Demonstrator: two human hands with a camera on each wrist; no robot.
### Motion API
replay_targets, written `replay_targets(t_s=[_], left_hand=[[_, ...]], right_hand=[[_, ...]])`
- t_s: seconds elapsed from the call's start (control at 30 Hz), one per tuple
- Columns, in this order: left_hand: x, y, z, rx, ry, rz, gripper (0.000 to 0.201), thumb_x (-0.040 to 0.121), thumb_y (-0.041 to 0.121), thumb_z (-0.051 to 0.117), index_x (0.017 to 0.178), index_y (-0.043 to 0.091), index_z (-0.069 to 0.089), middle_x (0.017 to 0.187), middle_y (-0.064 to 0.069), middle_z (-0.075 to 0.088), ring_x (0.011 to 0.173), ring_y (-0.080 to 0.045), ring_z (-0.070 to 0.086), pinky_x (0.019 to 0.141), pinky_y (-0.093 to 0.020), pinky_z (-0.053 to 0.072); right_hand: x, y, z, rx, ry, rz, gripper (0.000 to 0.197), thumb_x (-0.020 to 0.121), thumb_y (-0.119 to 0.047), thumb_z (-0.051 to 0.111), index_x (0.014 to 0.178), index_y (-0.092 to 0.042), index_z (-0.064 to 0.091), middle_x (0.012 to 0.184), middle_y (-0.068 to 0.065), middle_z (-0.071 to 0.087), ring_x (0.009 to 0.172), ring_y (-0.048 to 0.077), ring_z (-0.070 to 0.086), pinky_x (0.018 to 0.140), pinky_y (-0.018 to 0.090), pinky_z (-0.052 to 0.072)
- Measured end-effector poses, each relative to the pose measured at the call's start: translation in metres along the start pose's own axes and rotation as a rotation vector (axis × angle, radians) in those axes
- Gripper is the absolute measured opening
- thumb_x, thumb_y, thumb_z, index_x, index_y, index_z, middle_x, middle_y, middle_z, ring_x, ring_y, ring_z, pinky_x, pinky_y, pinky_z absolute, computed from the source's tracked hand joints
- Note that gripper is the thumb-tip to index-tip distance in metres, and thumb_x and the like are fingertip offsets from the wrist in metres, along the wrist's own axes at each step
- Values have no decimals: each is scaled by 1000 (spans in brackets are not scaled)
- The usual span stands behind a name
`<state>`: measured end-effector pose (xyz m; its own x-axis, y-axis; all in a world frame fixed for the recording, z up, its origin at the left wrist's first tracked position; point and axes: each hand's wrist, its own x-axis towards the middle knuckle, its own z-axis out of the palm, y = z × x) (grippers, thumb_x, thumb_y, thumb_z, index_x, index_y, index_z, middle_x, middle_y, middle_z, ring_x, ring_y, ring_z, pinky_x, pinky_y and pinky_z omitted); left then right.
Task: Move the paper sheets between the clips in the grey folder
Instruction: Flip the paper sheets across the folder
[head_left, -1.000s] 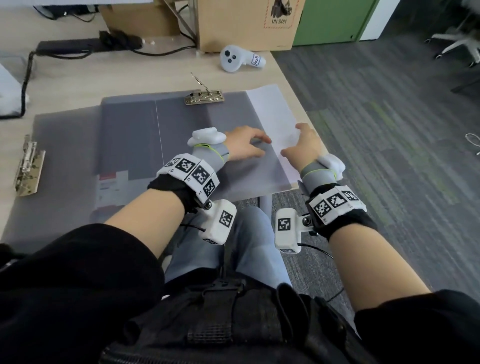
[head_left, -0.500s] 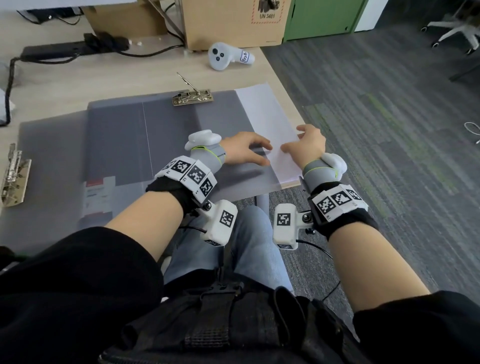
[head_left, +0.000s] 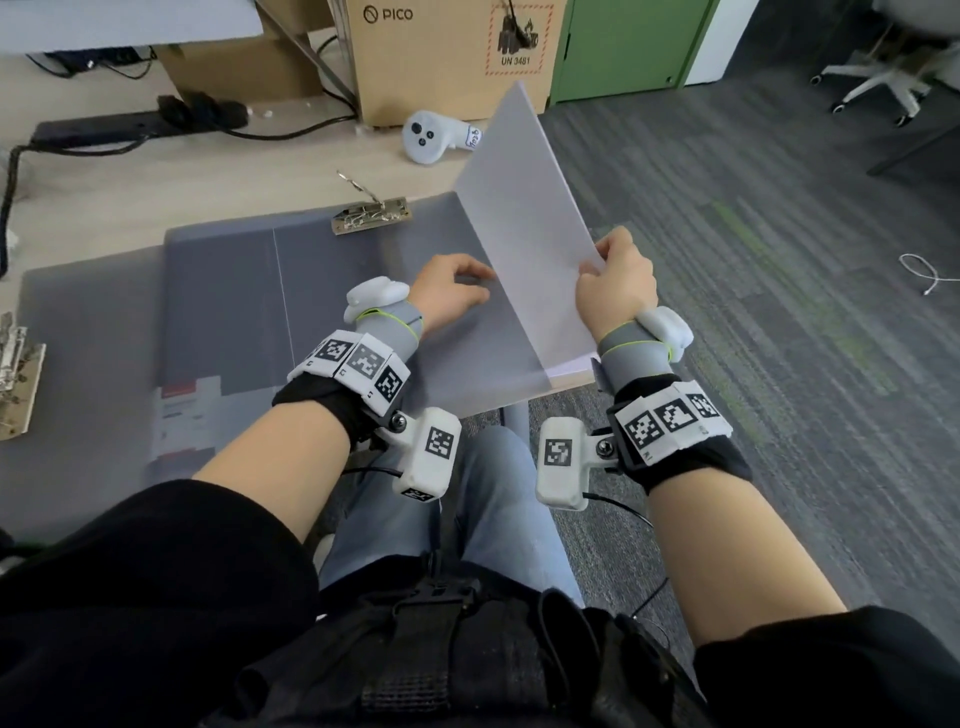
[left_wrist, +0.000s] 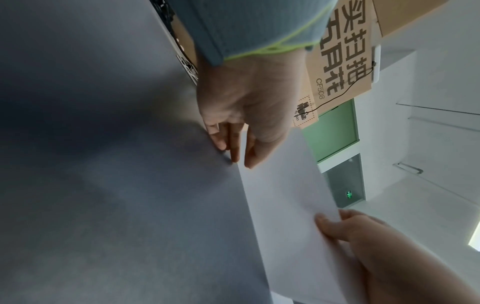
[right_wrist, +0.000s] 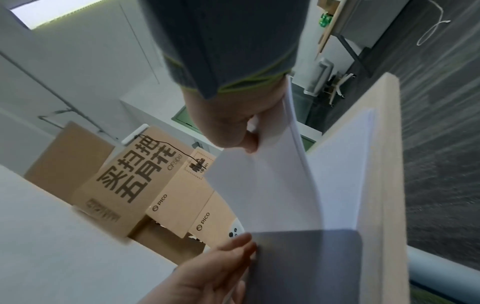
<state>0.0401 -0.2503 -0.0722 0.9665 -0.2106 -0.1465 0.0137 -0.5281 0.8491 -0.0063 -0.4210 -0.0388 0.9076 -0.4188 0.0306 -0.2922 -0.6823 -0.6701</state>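
The grey folder (head_left: 223, 312) lies open on the desk, with one metal clip (head_left: 371, 214) at its far edge and a second clip (head_left: 15, 364) at the left. My right hand (head_left: 597, 262) pinches the near right edge of the white paper sheets (head_left: 519, 234) and holds them tilted up off the folder's right side. The right wrist view shows the thumb (right_wrist: 249, 142) on the sheets (right_wrist: 272, 195), with more sheets flat beneath. My left hand (head_left: 475, 283) rests on the folder, its straight fingers (left_wrist: 233, 148) touching it where the lifted paper (left_wrist: 285, 216) begins.
A white controller (head_left: 434, 137) lies beyond the folder, in front of cardboard boxes (head_left: 441, 57). A black power strip (head_left: 104, 127) and cables sit at the back left. The desk's right edge (head_left: 571, 382) is just under my right wrist, with carpet floor beyond.
The sheets lay flat under both hands before. Now my right hand has gripped their right edge and swung them upward. My left hand stays on the folder.
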Motion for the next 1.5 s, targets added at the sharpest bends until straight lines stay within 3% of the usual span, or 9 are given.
replay_targets(t_s=[0.07, 0.23, 0.4, 0.53, 0.7, 0.9, 1.1, 1.27, 1.5], left_hand=[[1, -1, 1, -11, 44, -9, 33, 84, 0, 57, 117, 3, 61, 123, -11, 63, 115, -19, 58, 63, 6, 36], [6, 9, 1, -74, 118, -53, 24, 89, 15, 57, 112, 11, 61, 116, -13, 61, 104, -25, 58, 88, -36, 48], [4, 27, -9, -210, 138, -67, 57, 93, 36, 50, 141, 9, 34, 138, -8, 50, 126, -23, 49, 110, -43, 39], [3, 46, -21, -316, 155, -27, 63, 93, 43, 46, 143, 11, 27, 139, -4, 50, 107, -19, 55, 101, -37, 44], [6, 52, -30, -398, 174, 2, 59, 94, 41, 45, 143, 12, 29, 136, -2, 53, 117, -15, 54, 88, -29, 45], [2, 52, -42, -457, 284, 78, 57, 89, 44, 49, 137, 14, 39, 136, 2, 52, 126, -15, 49, 111, -39, 37], [-2, 49, -79, -691, 548, 152, 19, 74, 8, 44, 88, 14, 54, 83, -2, 55, 71, -17, 49, 57, -20, 40], [-11, 33, -108, -695, 695, 190, 34, 73, -7, 35, 77, 24, 50, 70, 4, 49, 64, -12, 41, 55, -21, 33], [-36, 28, -133, -674, 785, 309, 36, 73, -13, 34, 73, 21, 44, 67, 5, 40, 55, 4, 42, 54, -5, 34]], right_hand=[[-4, -3, -11, -5, 58, -27, 21, 88, -7, 44, 108, -11, 46, 98, 11, 58, 79, 32, 46, 67, 33, 30], [-13, -6, -31, 28, 196, -114, 14, 87, -4, 39, 94, -15, 40, 81, 7, 52, 71, 31, 45, 62, 34, 32], [-16, -7, -48, 241, 331, -152, 9, 89, -6, 41, 93, -13, 43, 74, 2, 53, 70, 27, 48, 60, 29, 34], [-19, -8, -53, 358, 401, -241, 13, 89, -3, 43, 100, -3, 50, 63, -17, 45, 68, 20, 48, 58, 25, 28], [-23, -14, -50, 422, 480, -331, 17, 88, -4, 43, 102, 1, 51, 64, -20, 45, 57, 2, 47, 54, 23, 26], [-17, -18, -45, 596, 419, -411, 15, 85, -1, 43, 90, -15, 43, 69, -20, 47, 58, -8, 47, 58, 11, 35], [-8, -28, -23, 703, 156, -335, 30, 81, 0, 41, 84, -30, 46, 79, -11, 57, 70, 7, 50, 70, 22, 41], [-4, -52, -6, 777, -133, -244, 27, 76, 4, 39, 86, -16, 54, 87, 6, 58, 80, 17, 49, 72, 28, 42], [-7, -87, 18, 969, -314, -198, 28, 85, 1, 49, 108, -14, 54, 89, -5, 64, 74, 5, 62, 66, 16, 49]])
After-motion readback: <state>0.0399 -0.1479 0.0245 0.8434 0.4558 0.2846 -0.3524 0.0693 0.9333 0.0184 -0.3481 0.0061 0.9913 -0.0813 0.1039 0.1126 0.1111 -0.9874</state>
